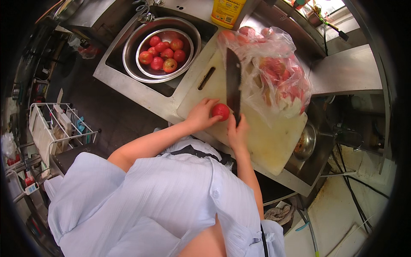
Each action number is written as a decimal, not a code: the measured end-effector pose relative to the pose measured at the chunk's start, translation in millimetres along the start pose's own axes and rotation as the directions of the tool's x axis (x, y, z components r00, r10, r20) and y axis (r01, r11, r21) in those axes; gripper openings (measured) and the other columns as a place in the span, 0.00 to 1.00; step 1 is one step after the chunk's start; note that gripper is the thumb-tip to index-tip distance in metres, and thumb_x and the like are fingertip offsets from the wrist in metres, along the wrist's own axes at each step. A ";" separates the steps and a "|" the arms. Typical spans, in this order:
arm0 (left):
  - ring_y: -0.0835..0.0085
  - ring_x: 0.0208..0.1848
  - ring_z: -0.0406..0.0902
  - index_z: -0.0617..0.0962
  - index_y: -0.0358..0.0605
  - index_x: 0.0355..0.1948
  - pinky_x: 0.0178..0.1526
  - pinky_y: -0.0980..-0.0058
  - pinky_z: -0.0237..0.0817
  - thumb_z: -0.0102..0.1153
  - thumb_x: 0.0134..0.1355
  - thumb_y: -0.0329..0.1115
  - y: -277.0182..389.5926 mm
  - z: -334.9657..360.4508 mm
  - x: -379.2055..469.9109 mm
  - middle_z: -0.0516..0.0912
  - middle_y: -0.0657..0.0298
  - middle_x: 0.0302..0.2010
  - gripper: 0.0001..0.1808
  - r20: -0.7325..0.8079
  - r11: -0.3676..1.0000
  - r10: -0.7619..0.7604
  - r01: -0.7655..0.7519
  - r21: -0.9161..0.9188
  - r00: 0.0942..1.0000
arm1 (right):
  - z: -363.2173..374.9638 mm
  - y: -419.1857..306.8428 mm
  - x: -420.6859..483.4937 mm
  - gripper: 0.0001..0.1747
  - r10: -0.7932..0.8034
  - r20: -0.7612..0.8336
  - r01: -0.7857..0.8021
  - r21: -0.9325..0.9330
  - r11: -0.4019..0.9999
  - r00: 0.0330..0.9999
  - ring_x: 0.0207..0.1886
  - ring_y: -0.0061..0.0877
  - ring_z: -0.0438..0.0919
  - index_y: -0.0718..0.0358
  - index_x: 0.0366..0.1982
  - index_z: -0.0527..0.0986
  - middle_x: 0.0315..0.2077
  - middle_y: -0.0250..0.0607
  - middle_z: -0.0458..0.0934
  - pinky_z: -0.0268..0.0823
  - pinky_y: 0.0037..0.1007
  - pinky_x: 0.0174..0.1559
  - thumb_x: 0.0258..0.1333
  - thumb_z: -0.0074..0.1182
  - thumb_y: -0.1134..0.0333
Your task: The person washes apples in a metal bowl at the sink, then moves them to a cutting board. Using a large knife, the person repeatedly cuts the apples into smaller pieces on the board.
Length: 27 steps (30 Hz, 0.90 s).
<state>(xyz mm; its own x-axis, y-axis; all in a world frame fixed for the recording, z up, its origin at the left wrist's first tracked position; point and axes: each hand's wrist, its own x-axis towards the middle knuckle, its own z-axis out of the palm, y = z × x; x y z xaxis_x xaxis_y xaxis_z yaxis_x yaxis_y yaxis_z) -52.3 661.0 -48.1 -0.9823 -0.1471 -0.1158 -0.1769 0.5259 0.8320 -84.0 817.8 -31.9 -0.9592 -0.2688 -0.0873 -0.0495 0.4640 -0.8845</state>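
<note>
My left hand [203,116] grips a red tomato [221,112] at the near edge of a worn white cutting board [269,144]. Beside it my right hand [238,133] is closed around the handle of a cleaver [233,77], whose broad dark blade points away from me. The cleaver is just right of the tomato; whether they touch I cannot tell. A clear plastic bag [279,70] full of tomatoes rests on the far right part of the board. In the sink to the left, a steel bowl [141,72] holding several tomatoes sits inside a larger steel basin [128,62].
A yellow container [227,14] stands behind the board, and a faucet [146,17] is at the sink's back. Right of the board, a metal bowl [305,141] lies in a second sink basin. A white wire rack [64,122] stands at the left.
</note>
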 end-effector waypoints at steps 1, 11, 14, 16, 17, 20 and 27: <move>0.55 0.49 0.70 0.69 0.47 0.52 0.48 0.64 0.65 0.63 0.45 0.39 -1.1 0.3 0.8 0.71 0.51 0.48 0.31 0.026 0.990 0.115 -0.116 0.079 0.993 | -6.2 0.1 -3.9 0.14 0.007 -0.010 -0.007 0.010 1.000 1.000 0.22 0.39 0.74 0.69 0.33 0.70 0.18 0.50 0.73 0.63 0.35 0.25 0.56 0.48 0.63; 0.50 0.48 0.69 0.66 0.47 0.54 0.48 0.64 0.64 0.65 0.43 0.39 -43.2 -68.9 69.3 0.69 0.47 0.48 0.36 -0.350 0.925 0.245 -0.110 0.363 0.904 | -54.9 -13.9 -53.9 0.10 0.149 -0.169 -0.107 0.235 0.966 0.974 0.16 0.17 0.66 0.65 0.26 0.65 0.14 0.32 0.68 0.59 0.22 0.19 0.57 0.46 0.67; 0.53 0.46 0.70 0.69 0.42 0.50 0.46 0.62 0.64 0.64 0.44 0.39 -38.6 -117.1 89.2 0.71 0.48 0.45 0.31 -0.435 0.788 0.343 -0.003 0.615 0.833 | -61.9 -24.6 -63.3 0.09 0.169 -0.230 -0.090 0.317 0.944 0.958 0.15 0.15 0.66 0.65 0.26 0.64 0.14 0.32 0.68 0.58 0.19 0.18 0.57 0.45 0.68; 0.57 0.45 0.72 0.76 0.41 0.42 0.46 0.64 0.64 0.62 0.48 0.36 -1.4 -121.0 95.5 0.76 0.54 0.42 0.19 -0.277 0.819 0.392 -0.196 0.539 0.877 | -66.5 -23.2 -69.3 0.08 0.156 -0.297 -0.059 0.310 0.949 0.942 0.15 0.14 0.66 0.66 0.27 0.64 0.14 0.32 0.68 0.58 0.18 0.17 0.58 0.44 0.69; 0.59 0.43 0.73 0.77 0.41 0.37 0.45 0.66 0.65 0.60 0.49 0.34 14.9 -102.2 97.1 0.77 0.56 0.39 0.14 -0.225 0.859 0.419 -0.303 0.412 0.880 | -68.6 -22.5 -70.5 0.08 0.155 -0.325 -0.046 0.321 0.946 0.933 0.15 0.14 0.66 0.66 0.27 0.64 0.14 0.32 0.68 0.58 0.18 0.17 0.58 0.43 0.69; 0.59 0.42 0.73 0.77 0.40 0.34 0.41 0.66 0.66 0.55 0.53 0.33 68.8 -47.4 103.2 0.77 0.56 0.35 0.09 0.083 0.693 0.692 -0.692 0.203 0.717 | -77.4 -20.4 -71.9 0.07 0.140 -0.388 0.008 0.357 0.934 0.911 0.15 0.14 0.66 0.67 0.27 0.64 0.14 0.33 0.68 0.58 0.18 0.17 0.57 0.42 0.71; 0.59 0.39 0.77 0.80 0.42 0.31 0.38 0.63 0.69 0.52 0.52 0.32 76.0 20.1 178.1 0.80 0.56 0.32 0.08 0.481 0.503 0.240 -0.532 0.681 0.843 | -90.2 -19.5 -86.5 0.08 0.153 -0.479 0.006 0.314 0.949 0.864 0.14 0.14 0.66 0.67 0.25 0.63 0.13 0.33 0.68 0.57 0.18 0.16 0.57 0.42 0.71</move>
<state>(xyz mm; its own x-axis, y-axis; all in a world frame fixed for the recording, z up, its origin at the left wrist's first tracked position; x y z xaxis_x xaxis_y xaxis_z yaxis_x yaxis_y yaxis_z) -241.9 691.6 -16.3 -0.9002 0.4055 -0.1588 0.3920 0.9134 0.1101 -25.2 908.2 34.3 -0.9700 0.2428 0.0089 0.0343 0.1733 -0.9843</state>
